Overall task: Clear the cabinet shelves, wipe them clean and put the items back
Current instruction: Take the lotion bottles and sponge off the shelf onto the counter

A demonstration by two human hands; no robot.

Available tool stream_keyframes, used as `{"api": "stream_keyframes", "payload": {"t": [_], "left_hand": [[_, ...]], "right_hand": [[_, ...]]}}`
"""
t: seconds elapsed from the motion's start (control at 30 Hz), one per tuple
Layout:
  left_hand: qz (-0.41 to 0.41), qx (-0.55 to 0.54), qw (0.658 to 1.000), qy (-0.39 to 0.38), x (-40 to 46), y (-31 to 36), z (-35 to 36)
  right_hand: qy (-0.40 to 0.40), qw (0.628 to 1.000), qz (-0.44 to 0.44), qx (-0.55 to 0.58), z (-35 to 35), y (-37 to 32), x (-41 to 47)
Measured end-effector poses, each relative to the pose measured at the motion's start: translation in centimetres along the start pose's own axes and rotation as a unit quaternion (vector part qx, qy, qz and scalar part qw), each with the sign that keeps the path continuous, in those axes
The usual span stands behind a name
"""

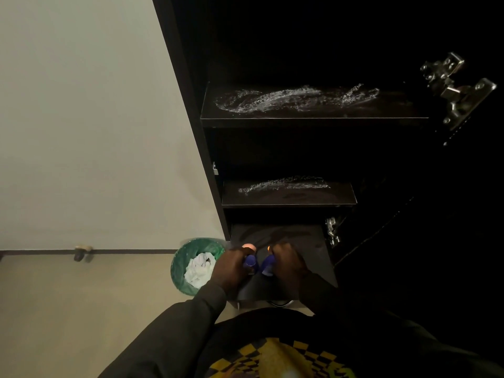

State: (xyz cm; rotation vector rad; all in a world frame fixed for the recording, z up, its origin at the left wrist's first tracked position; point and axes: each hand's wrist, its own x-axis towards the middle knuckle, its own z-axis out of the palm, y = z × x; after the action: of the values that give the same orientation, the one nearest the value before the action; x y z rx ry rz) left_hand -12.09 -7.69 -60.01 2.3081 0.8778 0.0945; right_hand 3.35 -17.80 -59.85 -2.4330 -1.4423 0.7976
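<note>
Green-lined bin (182,264) holding crumpled white paper (198,270) beside black cabinet (188,110). Left hand (227,270) and right hand (289,264) each grip a blue bottle (250,261), (267,265) on bottom shelf (311,241); upper shelves (313,109) streaked wet.

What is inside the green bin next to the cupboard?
The green bin holds crumpled white paper or cloth, piled near the top. Whatever lies underneath that pile is covered, so I cannot see it.

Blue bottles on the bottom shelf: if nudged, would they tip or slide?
Probably tip. Each blue bottle looks narrow and upright, and the left hand and right hand grip them near the top. The bottom shelf looks smooth and dark, so sliding is possible too. Weight cannot be judged.
</note>
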Motion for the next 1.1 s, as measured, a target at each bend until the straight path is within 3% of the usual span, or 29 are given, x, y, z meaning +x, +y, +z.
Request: {"api": "stream_keyframes", "payload": {"t": [0.33,0.47,0.63,0.8,1.1], "left_hand": [[0.009,-0.010,1.000,0.007,-0.1,-0.1,-0.6],[0.015,-0.002,1.000,0.000,-0.1,-0.1,-0.7],[0.021,0.002,1.000,0.005,0.0,-0.2,-1.0],[0.024,0.009,1.000,0.001,0.0,-0.1,-0.9],[0.029,0.025,0.999,-0.009,0.1,-0.3,-0.7]], "right_hand": [[0.044,0.994,-0.091,-0.052,0.1,-1.0,0.8],[0.009,0.993,-0.097,-0.067,0.2,-0.8,1.3],[-0.025,0.996,-0.088,-0.004,0.5,0.2,1.9],[0.027,0.990,-0.133,-0.021,-1.7,-1.9,0.3],[0.018,0.998,-0.054,0.040,0.2,-0.5,0.8]]}}
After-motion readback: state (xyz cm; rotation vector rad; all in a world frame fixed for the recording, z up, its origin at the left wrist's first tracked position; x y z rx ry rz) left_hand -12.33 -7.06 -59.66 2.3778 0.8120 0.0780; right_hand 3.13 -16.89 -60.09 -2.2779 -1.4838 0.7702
